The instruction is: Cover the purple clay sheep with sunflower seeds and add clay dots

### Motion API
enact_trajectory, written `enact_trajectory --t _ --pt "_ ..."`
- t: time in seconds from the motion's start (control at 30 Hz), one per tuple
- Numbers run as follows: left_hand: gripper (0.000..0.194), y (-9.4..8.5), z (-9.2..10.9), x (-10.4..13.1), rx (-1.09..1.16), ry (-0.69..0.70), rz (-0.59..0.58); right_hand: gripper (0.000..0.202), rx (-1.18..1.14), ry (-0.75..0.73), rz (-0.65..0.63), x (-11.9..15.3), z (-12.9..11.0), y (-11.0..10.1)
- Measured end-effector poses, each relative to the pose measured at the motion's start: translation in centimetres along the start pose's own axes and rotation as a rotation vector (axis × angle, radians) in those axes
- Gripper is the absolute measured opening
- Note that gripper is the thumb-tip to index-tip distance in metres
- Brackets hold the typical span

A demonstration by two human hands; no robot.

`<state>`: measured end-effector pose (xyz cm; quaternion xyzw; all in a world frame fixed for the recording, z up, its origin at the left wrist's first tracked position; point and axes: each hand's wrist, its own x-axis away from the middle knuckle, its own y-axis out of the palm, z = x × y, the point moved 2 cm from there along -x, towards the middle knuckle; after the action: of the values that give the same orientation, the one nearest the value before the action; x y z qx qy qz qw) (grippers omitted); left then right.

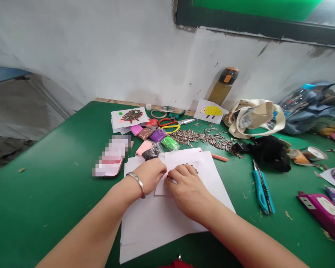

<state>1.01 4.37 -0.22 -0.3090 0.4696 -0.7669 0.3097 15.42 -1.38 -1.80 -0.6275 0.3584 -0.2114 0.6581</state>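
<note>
A small white card [160, 191] lies on a stack of white paper [153, 219] in front of me. My left hand [152, 173], with a silver bracelet [138, 183] at the wrist, rests at the card's left side. Its fingertips are pinched together, and whatever they hold is hidden. My right hand [185, 186] covers most of the card with bent fingers. A tiny dark bit shows by its fingertips, too small to name. Past the right knuckles, a dark bumpy edge [195, 169] peeks out on the card.
Behind the paper lie clay packets [158, 135], scissors [181, 122] and loose sunflower seeds [187, 137]. A phone [111, 158] sits left. Hedgehog pictures [130, 117] stand farther back. Right are a blue utility knife [262, 190], black cloth [270, 152], a cream bag [257, 119] and a purple box [324, 214].
</note>
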Motion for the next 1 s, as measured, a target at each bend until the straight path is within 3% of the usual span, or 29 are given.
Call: enact_trajectory --t 0.4,0.6,0.8,0.9,1.0 --pt "0.023 0.3 -0.1 -0.1 -0.007 -0.005 -0.002 0.010 -0.057 0.032 0.079 -0.4 0.0 1.0" --pt "0.024 0.2 -0.1 -0.1 0.018 -0.011 0.006 0.022 -0.166 0.065 0.150 0.2 0.5 0.4" --pt "0.026 -0.3 0.1 0.1 0.006 0.013 -0.006 0.020 -0.230 0.118 0.174 0.3 1.6 -0.7" --pt "0.026 -0.3 0.3 0.2 -0.019 0.026 -0.025 0.019 -0.194 0.141 0.122 -0.9 2.8 -1.7" --pt "0.026 -0.4 0.3 0.4 -0.008 0.029 -0.021 0.024 -0.099 0.169 0.031 -3.9 4.7 -2.5"
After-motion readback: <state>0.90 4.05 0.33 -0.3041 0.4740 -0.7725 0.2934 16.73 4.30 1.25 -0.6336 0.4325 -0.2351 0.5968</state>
